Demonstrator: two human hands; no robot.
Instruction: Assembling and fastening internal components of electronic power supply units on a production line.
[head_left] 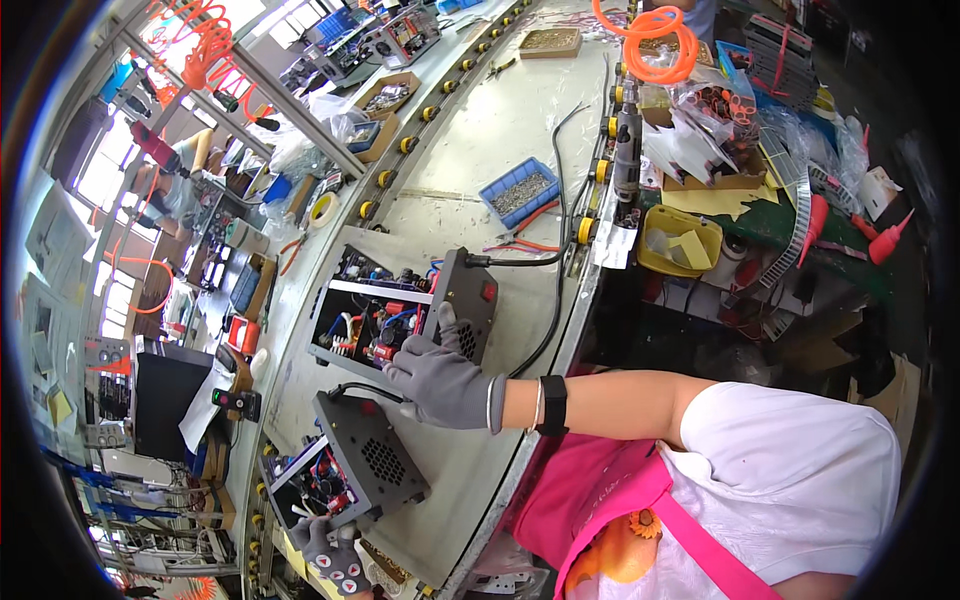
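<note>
My right hand [440,378], in a grey glove, reaches across the tabletop [480,170] to an open black metal box [400,312] full of wires and parts. My fingers [400,358] are spread and rest on the box's near edge beside a small red part; my thumb points up toward the grey end panel [468,298] that carries a red switch. The grip is released, flat against the box rather than clenched around anything. A black band sits on my wrist behind the glove.

A black cable [553,250] runs from the top of that end panel away from my hand. Beyond it lies a blue tray [520,190] of small metal bits, with red-handled pliers [528,226] just beside it.

Nearer to me than my right grip stands a second open box [345,465] with a perforated grey cover. My left hand [335,555], in a grey glove with red dots, touches that box's lower corner; whether its grip is clenched on the box I cannot tell. A coiled orange hose [655,40] hangs far past both boxes.
</note>
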